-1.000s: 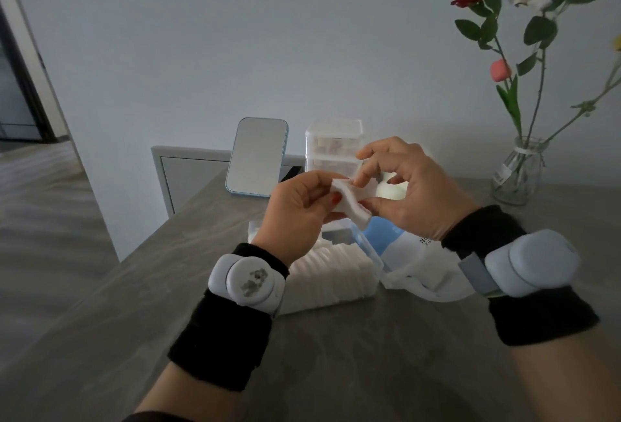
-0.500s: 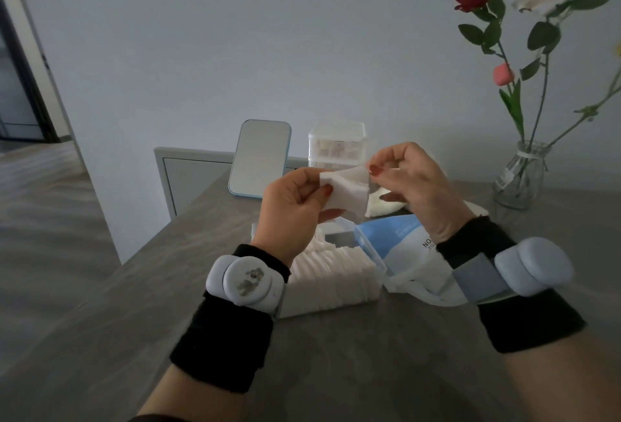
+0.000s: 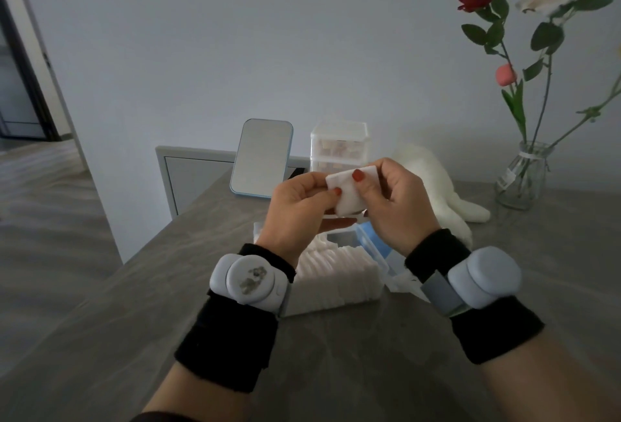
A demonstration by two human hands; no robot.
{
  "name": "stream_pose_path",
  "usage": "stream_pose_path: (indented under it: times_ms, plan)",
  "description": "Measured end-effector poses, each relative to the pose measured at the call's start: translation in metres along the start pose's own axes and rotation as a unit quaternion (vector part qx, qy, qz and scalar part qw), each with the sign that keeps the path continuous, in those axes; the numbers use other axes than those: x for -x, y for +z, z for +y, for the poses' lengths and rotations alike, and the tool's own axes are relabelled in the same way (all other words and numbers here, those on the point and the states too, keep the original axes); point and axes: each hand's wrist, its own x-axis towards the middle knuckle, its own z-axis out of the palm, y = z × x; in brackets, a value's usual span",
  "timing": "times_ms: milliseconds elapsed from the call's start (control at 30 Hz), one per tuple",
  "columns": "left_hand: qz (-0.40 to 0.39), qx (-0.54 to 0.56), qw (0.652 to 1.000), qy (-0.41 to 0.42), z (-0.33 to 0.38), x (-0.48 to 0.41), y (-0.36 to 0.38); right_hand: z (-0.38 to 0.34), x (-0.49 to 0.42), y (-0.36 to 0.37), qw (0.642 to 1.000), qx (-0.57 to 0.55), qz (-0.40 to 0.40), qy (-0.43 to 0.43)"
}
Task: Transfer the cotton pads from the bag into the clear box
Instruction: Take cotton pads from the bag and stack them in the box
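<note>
Both hands raised above the table (image 3: pixel 336 371), sharing one cotton pad (image 3: pixel 349 194). Left hand (image 3: pixel 299 216) pinches the pad's left edge, thumb on front; right hand (image 3: pixel 396 206) pinches the top right part, thumb across its face. Pad is held clear of everything below.

Directly under the grip: clear box (image 3: pixel 336 273), open, packed with a row of white pads standing on edge. Its raised lid (image 3: pixel 373 246) sits at the box's right side, below the right hand. The bag (image 3: pixel 403 283), blue and white, lies just right of the box, mostly hidden behind the right wrist.

Beyond the grip: stacked clear drawer unit (image 3: pixel 339 149) immediately behind the pad; small mirror (image 3: pixel 262 159) to the far left of it. White plush item (image 3: pixel 437 193) behind the right hand. Glass vase (image 3: pixel 524 176) with roses well to the right.

Table's left edge runs diagonally, near the box's left side; floor beyond it. Bare tabletop toward the person and to the right of the right wrist.
</note>
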Motion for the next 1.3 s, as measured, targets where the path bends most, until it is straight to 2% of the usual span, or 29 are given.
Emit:
stream_pose_path:
  times_ms: [133,267,500,633,700,800,933,1033,1167,1300]
  plan:
    - [0.007,-0.015,1.0,-0.003,0.001,0.0,0.004,0.0,0.005,0.014,0.999,0.031,0.013,-0.02]
    - [0.06,-0.132,0.987,0.071,-0.006,-0.004,0.008,-0.006,0.009,0.023,0.999,-0.013,0.05,0.003]
    - [0.099,-0.248,0.956,0.119,-0.012,-0.008,0.011,-0.004,0.009,0.024,0.998,-0.006,0.067,0.003]
    - [0.132,-0.229,0.958,0.11,-0.012,-0.014,-0.003,0.011,-0.001,0.009,0.991,0.012,0.125,0.05]
    - [0.143,-0.22,0.959,0.107,-0.012,-0.017,-0.008,0.016,-0.006,0.002,0.987,-0.014,0.138,0.081]
    - [0.13,-0.221,0.961,0.1,-0.013,-0.016,-0.007,0.014,-0.008,0.007,0.986,-0.07,0.104,0.111]
    - [0.111,-0.211,0.966,0.094,-0.014,-0.014,-0.007,0.007,-0.004,0.013,0.993,-0.054,0.058,0.089]
    - [0.106,-0.186,0.972,0.093,-0.012,-0.012,-0.005,-0.002,-0.001,0.007,0.984,-0.117,0.022,0.135]
    - [0.087,-0.178,0.976,0.095,-0.012,-0.01,-0.001,-0.015,0.005,0.006,0.969,-0.121,-0.097,0.194]
    - [0.074,-0.132,0.986,0.072,-0.01,-0.005,0.005,-0.019,0.009,0.011,0.976,-0.123,-0.087,0.157]
